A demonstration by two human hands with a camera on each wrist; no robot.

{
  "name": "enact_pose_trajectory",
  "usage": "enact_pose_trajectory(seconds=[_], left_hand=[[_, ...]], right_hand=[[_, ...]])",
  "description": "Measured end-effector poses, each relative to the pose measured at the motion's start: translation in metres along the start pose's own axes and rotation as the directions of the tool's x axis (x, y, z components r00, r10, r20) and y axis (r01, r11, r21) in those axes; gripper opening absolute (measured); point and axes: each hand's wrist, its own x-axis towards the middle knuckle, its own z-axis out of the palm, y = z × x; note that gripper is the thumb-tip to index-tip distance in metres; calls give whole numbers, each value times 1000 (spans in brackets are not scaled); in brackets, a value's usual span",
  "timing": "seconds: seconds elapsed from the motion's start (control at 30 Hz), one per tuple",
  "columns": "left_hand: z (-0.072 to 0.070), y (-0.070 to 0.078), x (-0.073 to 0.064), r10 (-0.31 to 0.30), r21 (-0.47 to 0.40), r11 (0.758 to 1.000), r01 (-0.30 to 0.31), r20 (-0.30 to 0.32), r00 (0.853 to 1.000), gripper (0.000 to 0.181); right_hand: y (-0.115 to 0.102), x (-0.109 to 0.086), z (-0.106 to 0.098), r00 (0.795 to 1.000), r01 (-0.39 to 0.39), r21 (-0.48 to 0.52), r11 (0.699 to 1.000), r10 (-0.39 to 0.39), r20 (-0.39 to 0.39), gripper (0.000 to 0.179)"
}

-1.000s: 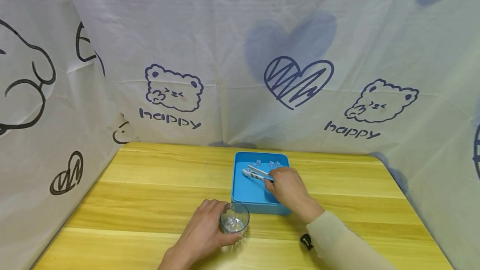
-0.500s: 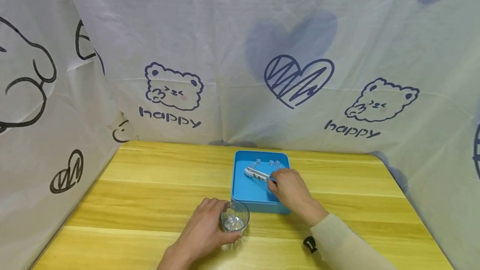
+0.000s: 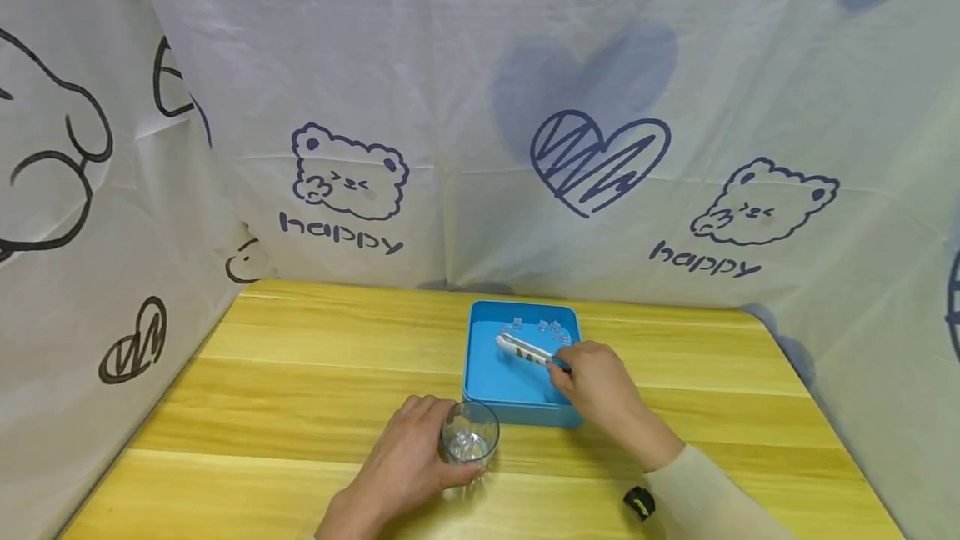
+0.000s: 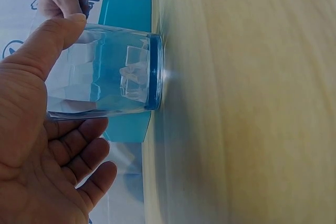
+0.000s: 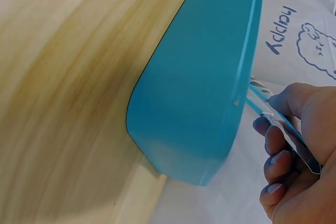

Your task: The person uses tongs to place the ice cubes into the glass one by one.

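- The left hand holds the glass, thumb on one side and fingers on the other. The glass stands on the wood table, with clear cubes in its bottom.
- The right hand holds the tongs, which look almost closed and point toward ten o'clock. I can't tell if their tips have a cube.
- The blue tray is at one o'clock from the glass. Loose cubes lie in it, from twelve to two o'clock.
- Best to go low, line both tips up with a cube's sides, and squeeze softly. Slick cubes could pop out.
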Motion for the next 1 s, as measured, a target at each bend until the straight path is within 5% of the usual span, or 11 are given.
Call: enact_pose_trajectory(seconds=[0.6, 1.0], left_hand=[[0, 1, -1, -4, -6, 1000, 4, 2, 1000, 79], [0, 1, -2, 6, 5, 1000, -5, -11, 1000, 79]], right_hand=[[-8, -35, -32, 998, 37, 104, 994, -32, -52, 6], [-28, -61, -42, 978, 204, 225, 953, -189, -86, 3]])
